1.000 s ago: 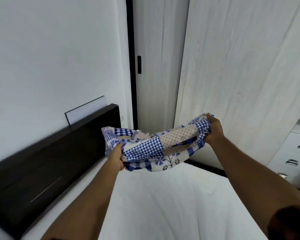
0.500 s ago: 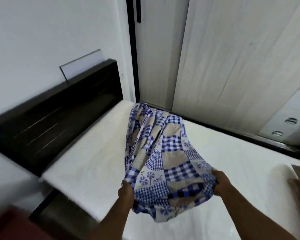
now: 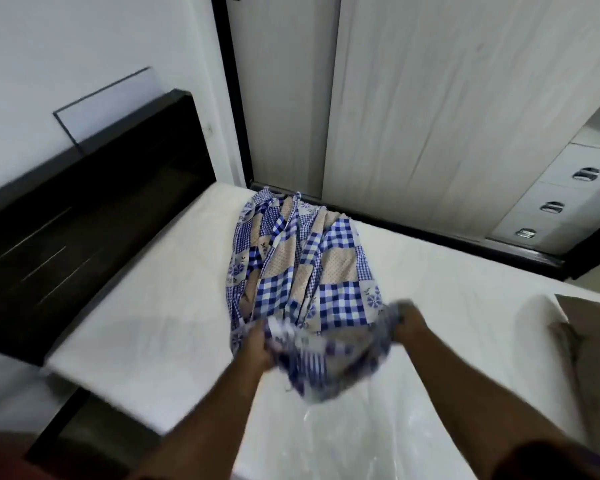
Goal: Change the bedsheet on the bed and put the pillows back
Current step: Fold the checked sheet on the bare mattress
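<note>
A blue, white and beige patchwork bedsheet point(image 3: 302, 265) lies bunched in a long strip across the bare white mattress point(image 3: 160, 327), reaching toward the far edge. My left hand point(image 3: 257, 344) grips its near left end. My right hand point(image 3: 407, 322) grips the near right end. The cloth between my hands is blurred and hangs in loose folds. A beige pillow point(image 3: 589, 344) lies at the right edge of the mattress, partly cut off by the frame.
A dark wooden headboard point(image 3: 84, 209) runs along the left. Pale wardrobe doors point(image 3: 447, 109) stand behind the bed's far side. White drawers with metal handles point(image 3: 565, 199) are at the right. The dark bed frame point(image 3: 66, 424) shows below the mattress corner.
The sheet was held up bunched in the air, then flung out and down onto the mattress. My hands have come lower and closer together, still holding the near end.
</note>
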Demonstrator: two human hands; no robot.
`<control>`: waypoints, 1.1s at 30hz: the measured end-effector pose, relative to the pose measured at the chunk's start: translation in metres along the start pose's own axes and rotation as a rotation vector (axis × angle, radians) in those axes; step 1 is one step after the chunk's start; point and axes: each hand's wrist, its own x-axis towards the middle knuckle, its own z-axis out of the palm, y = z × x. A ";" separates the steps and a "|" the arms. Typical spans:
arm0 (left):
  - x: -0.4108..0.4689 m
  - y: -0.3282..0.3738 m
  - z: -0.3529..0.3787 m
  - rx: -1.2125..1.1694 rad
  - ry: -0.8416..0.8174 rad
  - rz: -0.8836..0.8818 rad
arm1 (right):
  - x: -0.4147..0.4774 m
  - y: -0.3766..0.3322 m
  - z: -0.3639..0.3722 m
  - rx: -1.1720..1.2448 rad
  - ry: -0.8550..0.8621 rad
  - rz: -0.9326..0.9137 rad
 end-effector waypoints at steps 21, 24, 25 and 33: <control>-0.318 0.416 0.137 -0.315 -0.353 1.002 | -0.097 -0.409 0.302 0.486 -0.550 -0.509; -0.355 0.384 0.118 -0.331 -0.215 1.101 | -0.116 -0.396 0.299 0.462 -0.595 -0.497; -0.369 0.370 0.111 -0.329 -0.170 1.141 | -0.121 -0.391 0.297 0.446 -0.603 -0.488; -0.496 0.242 0.066 -0.364 0.070 1.342 | -0.228 -0.346 0.283 0.458 -0.811 -0.372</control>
